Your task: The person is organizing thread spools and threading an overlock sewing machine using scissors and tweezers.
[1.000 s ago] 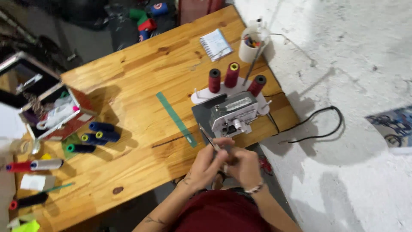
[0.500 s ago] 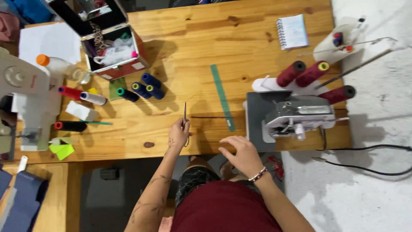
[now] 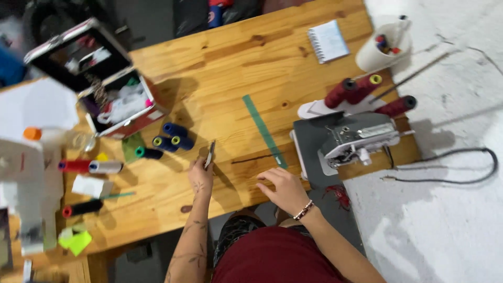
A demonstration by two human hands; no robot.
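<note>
Blurry down the left edge: a white machine smears out of focus, half cut off. On the wooden table, the left hand pinches slim metal tweezers, tips pointing up and away, just below the dark blue thread spools. The right hand rests flat on the table's near edge, fingers loosely spread, holding nothing, near the foot of a green ruler. Right of it sits a grey serger behind maroon thread cones. What's inside the open case is hard to make out
</note>
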